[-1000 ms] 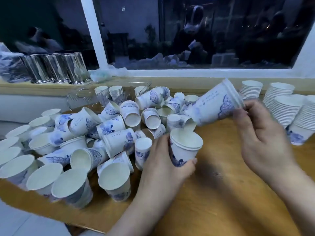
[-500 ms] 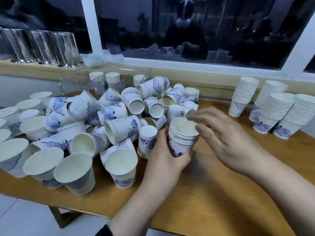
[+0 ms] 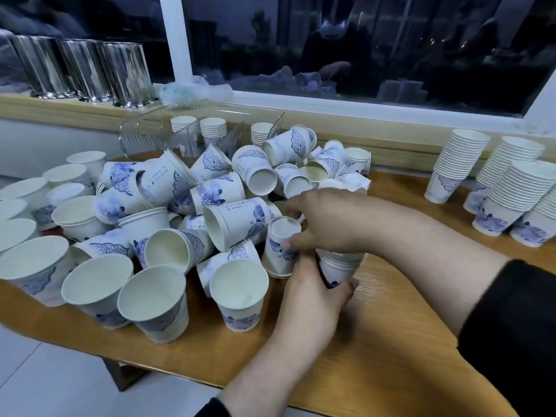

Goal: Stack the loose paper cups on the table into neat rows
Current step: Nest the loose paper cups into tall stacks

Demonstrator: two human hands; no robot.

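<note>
Paper cups (image 3: 192, 212), white with blue print, heaped loose across the left and middle of the wooden surface (image 3: 391, 341): some upright, many tipped on their sides with mouths facing out, a few upside down. Left hand (image 3: 313, 299) wrapped round a short nested stack (image 3: 337, 267) standing on the surface just right of the heap, thumb and fingers curled about its wall in a firm grip. Right hand (image 3: 337, 219) reaching across from the right, directly above that stack and covering its mouth, fingers curled toward an upside-down cup (image 3: 279, 245) that stands just left of the stack; thumb touching the cup's side, though whether that grip actually pinches it cannot be told. Dark sleeves at both wrists. Tall finished stacks (image 3: 508, 188) grouped at the far right of the surface, touching one another, well apart from the heap. Shorter stacks at the back beside a clear plastic holder (image 3: 156, 136). Shiny metal canisters (image 3: 84, 70) lined up on the sill at the upper left, under a dark window (image 3: 361, 40).
</note>
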